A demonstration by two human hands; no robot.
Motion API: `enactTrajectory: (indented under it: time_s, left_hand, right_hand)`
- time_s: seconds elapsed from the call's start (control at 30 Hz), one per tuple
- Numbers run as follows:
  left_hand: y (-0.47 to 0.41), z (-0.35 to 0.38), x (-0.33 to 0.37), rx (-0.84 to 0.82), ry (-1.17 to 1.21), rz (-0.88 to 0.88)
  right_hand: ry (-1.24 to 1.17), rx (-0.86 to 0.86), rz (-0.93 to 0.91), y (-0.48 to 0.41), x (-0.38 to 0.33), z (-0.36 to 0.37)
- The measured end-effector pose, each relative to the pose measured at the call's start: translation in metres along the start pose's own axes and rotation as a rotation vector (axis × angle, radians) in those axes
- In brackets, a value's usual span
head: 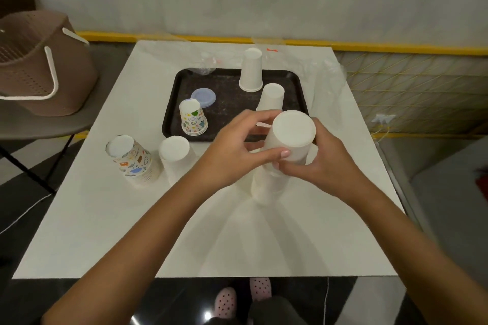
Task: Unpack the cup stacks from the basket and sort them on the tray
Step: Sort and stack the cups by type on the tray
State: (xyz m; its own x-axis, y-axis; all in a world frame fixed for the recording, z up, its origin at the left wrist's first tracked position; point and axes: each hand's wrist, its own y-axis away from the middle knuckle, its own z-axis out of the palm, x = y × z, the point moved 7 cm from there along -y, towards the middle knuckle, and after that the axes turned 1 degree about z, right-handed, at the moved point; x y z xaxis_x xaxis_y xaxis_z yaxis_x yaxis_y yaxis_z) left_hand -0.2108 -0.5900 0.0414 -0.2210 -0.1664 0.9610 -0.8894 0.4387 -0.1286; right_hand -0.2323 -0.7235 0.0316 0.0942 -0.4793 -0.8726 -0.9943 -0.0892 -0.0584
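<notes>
The tall stack of plain white paper cups [292, 131] is held upside down above the white square table [105, 219], just in front of the near right corner of the black rectangular tray [235, 105]. Its flat base faces the camera and its lower part is blurred. The left hand [237, 148] grips the upper cup, with the thumb across its front and the fingers curled behind. The right hand [326, 163] wraps the stack from the right side.

On the tray stand two upturned white cups, the far white cup [250, 71] and the nearer white cup [272, 97], well apart from a short stack of cartoon-printed cups [193, 119] with a pale blue round lid [203, 97] just behind it. On the table left of the hands stand a second printed cup stack [132, 159] and a low white cup stack [175, 159], side by side. Crumpled clear plastic wrappers [326, 74] lie at the table's far edge. A brown woven plastic basket [39, 66] with white handles sits on a grey chair [39, 124] to the left.
</notes>
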Motion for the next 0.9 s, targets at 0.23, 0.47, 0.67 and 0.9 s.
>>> enactTrajectory:
  time_s: [0.23,0.47,0.67,0.9]
  left_hand:
    - [-0.031,-0.007,0.026,0.028,0.001,0.068]
    - [-0.098,-0.014,0.023,0.034,-0.276,0.109]
    - [-0.142,-0.020,-0.009,0.141,-0.349,0.036]
    - [-0.179,-0.026,-0.056,0.202,-0.342,-0.088]
  right_hand:
    - [0.014,0.038,-0.017,-0.024,-0.019,-0.028]
    - [0.157,0.068,-0.044,-0.100,-0.005,-0.042]
    - [0.139,0.088,-0.045,-0.156,0.022,-0.036]
    - [0.142,0.016,-0.001,-0.199,0.058,-0.018]
